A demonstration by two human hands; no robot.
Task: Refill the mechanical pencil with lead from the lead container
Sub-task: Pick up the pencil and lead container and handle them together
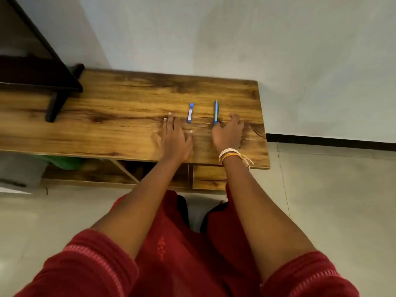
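A blue mechanical pencil [216,111] lies on the wooden table [120,116], pointing away from me. To its left lies the small blue and white lead container [190,113], also lengthwise. My left hand [174,137] rests flat on the table just left of the container, fingers spread, holding nothing. My right hand [228,131] sits beside the near end of the pencil, fingers curled loosely; its thumb side touches or nearly touches the pencil tip, and no grip shows. Bracelets circle the right wrist.
A black stand [57,88] occupies the table's left end. The table's right edge [264,129] is close to my right hand. A shelf with a green object [62,162] lies under the tabletop. A pale wall stands behind.
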